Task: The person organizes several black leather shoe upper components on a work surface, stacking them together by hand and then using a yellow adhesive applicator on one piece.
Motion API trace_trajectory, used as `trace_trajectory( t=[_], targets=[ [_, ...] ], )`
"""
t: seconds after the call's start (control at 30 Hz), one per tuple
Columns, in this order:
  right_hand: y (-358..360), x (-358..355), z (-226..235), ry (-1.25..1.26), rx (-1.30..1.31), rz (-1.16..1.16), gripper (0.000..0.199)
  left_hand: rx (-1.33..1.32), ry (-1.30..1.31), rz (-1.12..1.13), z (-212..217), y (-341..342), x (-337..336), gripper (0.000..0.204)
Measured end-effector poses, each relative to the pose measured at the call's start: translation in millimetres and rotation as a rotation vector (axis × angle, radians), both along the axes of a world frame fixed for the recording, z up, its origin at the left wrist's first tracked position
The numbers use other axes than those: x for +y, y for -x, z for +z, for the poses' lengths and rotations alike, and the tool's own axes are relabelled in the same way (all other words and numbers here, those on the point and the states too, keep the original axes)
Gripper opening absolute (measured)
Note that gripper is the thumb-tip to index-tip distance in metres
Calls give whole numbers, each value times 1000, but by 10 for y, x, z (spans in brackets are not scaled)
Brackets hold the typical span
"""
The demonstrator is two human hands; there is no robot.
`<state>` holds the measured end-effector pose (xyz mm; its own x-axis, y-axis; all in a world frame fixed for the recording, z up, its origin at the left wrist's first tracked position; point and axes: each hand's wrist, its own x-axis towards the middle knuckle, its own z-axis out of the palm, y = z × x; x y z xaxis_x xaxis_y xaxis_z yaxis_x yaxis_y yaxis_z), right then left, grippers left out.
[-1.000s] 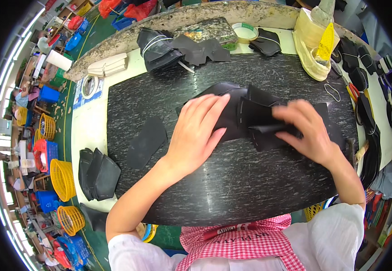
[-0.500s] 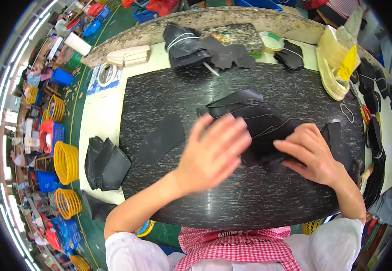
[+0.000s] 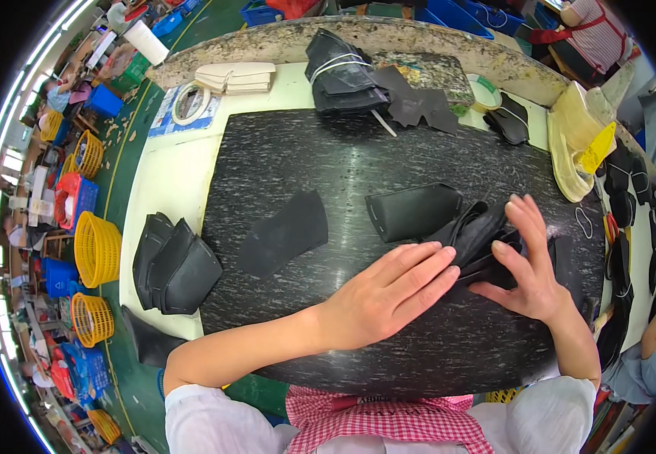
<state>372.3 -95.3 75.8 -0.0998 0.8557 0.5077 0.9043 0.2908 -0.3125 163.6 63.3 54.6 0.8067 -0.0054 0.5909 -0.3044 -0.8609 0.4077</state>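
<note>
Between my two hands, a bunch of thin black cut pieces [image 3: 473, 233], perhaps leather, stands tilted and folded together on the dark board. My left hand [image 3: 385, 291] reaches across from the left with straight fingers, their tips against the bunch. On its other side my right hand [image 3: 528, 268] is spread, thumb and fingers apart, touching the pieces; part of their lower edge is hidden. One black piece with small pale marks along its edge [image 3: 411, 212] lies flat beside the bunch. Farther left is a single matte black piece [image 3: 286, 233].
The speckled black board [image 3: 290, 155] covers most of the white table. At left sits a stack of black pieces [image 3: 177, 265]. Along the back are a tied black bundle [image 3: 343, 76], cream pieces [image 3: 236, 78] and tape rolls [image 3: 190, 104]. A yellowish shoe form [image 3: 566, 151] stands back right.
The fanned-out black pieces are now bunched upright between my hands, with one lying apart. My left hand has moved right onto them; my right hand's fingers have spread. The view has shifted slightly.
</note>
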Motion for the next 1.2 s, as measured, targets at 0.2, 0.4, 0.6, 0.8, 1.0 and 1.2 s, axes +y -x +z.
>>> trace_trajectory(
  t=[0.2, 0.4, 0.6, 0.8, 1.0, 1.2],
  targets=[
    [-34, 120, 176, 274, -36, 66, 70, -51, 43, -147, -66, 87, -59, 45],
    [18, 99, 187, 167, -124, 120, 61, -62, -3, -162, -94, 145, -88, 43],
    [27, 240, 219, 259, -27, 149, 58, 47, 131, -161, -67, 222, -17, 52],
    [10, 210, 461, 482, 33, 253, 55, 93, 33, 141, -53, 151, 286, 72],
    [223, 14, 378, 422, -58, 392, 49, 215, -235, 189, -85, -154, 562, 45],
    [156, -127, 412, 480, 110, 346, 47, 212, -165, 205, -55, -189, 668, 42]
  ],
)
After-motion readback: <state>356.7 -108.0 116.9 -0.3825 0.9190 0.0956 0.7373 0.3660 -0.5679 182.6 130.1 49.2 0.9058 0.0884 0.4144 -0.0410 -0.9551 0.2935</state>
